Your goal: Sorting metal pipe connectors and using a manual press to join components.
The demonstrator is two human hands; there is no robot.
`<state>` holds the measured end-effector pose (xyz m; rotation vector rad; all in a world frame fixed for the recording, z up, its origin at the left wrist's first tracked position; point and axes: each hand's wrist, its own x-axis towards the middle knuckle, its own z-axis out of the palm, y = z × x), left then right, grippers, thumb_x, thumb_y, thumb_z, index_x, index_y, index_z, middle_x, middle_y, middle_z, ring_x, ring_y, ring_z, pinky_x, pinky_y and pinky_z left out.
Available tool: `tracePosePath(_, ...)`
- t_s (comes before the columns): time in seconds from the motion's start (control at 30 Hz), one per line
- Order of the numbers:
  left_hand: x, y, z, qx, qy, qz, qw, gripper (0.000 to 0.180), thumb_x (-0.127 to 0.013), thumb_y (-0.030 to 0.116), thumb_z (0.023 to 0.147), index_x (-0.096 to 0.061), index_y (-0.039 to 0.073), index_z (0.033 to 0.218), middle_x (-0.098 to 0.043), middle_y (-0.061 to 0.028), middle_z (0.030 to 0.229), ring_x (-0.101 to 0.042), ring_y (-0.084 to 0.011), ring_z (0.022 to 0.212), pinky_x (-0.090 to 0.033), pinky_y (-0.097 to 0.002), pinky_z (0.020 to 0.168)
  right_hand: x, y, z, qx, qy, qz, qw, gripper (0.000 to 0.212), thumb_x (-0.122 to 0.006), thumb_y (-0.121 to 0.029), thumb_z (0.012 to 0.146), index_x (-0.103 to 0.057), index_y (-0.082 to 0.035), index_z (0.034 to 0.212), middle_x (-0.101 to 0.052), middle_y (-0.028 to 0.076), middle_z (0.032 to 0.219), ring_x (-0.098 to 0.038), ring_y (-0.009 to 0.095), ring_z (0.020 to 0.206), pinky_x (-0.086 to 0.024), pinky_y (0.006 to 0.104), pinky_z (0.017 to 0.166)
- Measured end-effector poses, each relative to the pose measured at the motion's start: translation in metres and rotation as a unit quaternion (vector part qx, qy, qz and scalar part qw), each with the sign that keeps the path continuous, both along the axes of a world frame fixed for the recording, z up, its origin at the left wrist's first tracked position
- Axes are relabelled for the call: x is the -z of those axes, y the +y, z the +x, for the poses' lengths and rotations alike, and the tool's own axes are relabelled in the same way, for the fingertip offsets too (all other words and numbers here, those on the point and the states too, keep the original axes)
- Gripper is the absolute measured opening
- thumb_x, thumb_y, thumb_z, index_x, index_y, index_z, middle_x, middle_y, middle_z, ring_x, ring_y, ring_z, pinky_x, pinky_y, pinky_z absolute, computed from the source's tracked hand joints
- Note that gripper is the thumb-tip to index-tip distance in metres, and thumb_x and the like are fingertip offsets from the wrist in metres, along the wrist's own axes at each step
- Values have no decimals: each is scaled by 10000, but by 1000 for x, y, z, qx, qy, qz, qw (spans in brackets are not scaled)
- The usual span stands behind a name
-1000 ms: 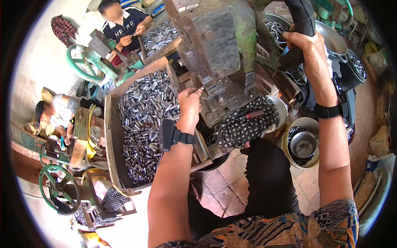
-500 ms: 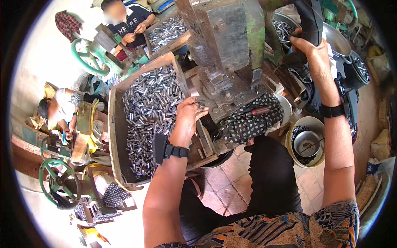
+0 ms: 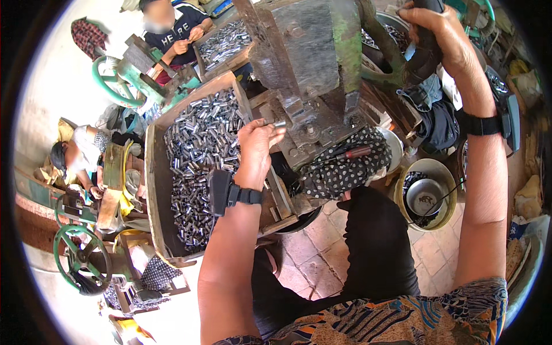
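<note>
Head view: the left hand point(image 3: 257, 144) pinches a short metal tube point(image 3: 280, 123) between thumb and fingertips. That tube sticks out at the hand's 2 o'clock, just beside the base of the press point(image 3: 310, 52); whether they touch, I cannot tell. The right hand point(image 3: 440, 30), at 2 o'clock from the left one, lies against a black-wrapped wheel point(image 3: 424, 56); how far its fingers close around it cannot be told.

Out from the left hand, a wooden box point(image 3: 151, 190) full of loose tubes point(image 3: 201, 144) stands at 8 to 10 o'clock. At 4 o'clock a polka-dot cloth point(image 3: 322, 179) carries a tool with a reddish handle point(image 3: 357, 152); farther that way sits a bucket point(image 3: 398, 200) with a metal bowl point(image 3: 424, 198) inside. One seated co-worker point(image 3: 181, 29) is at 11 o'clock, another point(image 3: 86, 146) at 9, and a green handwheel point(image 3: 82, 260) at 8.
</note>
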<state>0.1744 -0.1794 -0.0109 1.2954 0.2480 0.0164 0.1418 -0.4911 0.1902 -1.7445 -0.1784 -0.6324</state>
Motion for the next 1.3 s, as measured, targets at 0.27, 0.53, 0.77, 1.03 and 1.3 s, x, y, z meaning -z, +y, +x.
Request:
tracePosePath(0.27, 6, -24, 11, -55, -27, 34, 998, 254, -505, -82, 801, -485, -146, 1046, -591, -149, 826, -654, -228, 633, -534, -279, 539, -20, -6, 7, -4, 20, 3, 1000, 68, -618, -83, 715, -593, -21, 726, -531, 19, 592, -474, 118, 475, -352, 245, 451)
tracePosePath(0.53, 13, -38, 20, -35, -89, 93, 991, 199, -561, -57, 798, -544, -113, 988, -607, -134, 822, -601, -168, 533, -481, -245, 450, 75, -25, 11, 83, -15, -67, 994, 201, -643, -223, 737, -589, -54, 832, -545, 10, 685, -515, 116, 651, -394, 264, 625)
tracePosePath(0.77, 7, -40, 14, -16, -59, 141, 988, 201, -568, -23, 803, -556, -111, 983, -605, -112, 776, -583, -148, 497, -416, -235, 397, 83, -11, 4, 61, -14, 57, 996, 185, -699, -163, 689, -628, -19, 781, -597, 22, 705, -540, 125, 644, -436, 257, 644)
tracePosePath(1.03, 1, -3, -27, -17, -37, 161, 986, 118, -577, 7, 802, -594, -55, 901, -589, -67, 687, -557, -122, 465, -346, -204, 349, 118, 26, -51, 113, -141, 41, 983, 612, -638, -128, 776, -402, 64, 1307, -480, 208, 1290, -480, 234, 1157, -369, 316, 974)
tracePosePath(1.3, -9, 53, -107, 18, 15, 190, 981, 251, -602, 60, 796, -604, -56, 1019, -618, -63, 736, -563, -103, 512, -334, -202, 377, 88, 123, -139, -386, -136, -79, 909, 189, -663, -109, 803, -643, -5, 959, -638, 146, 1019, -614, 289, 889, -468, 383, 772)
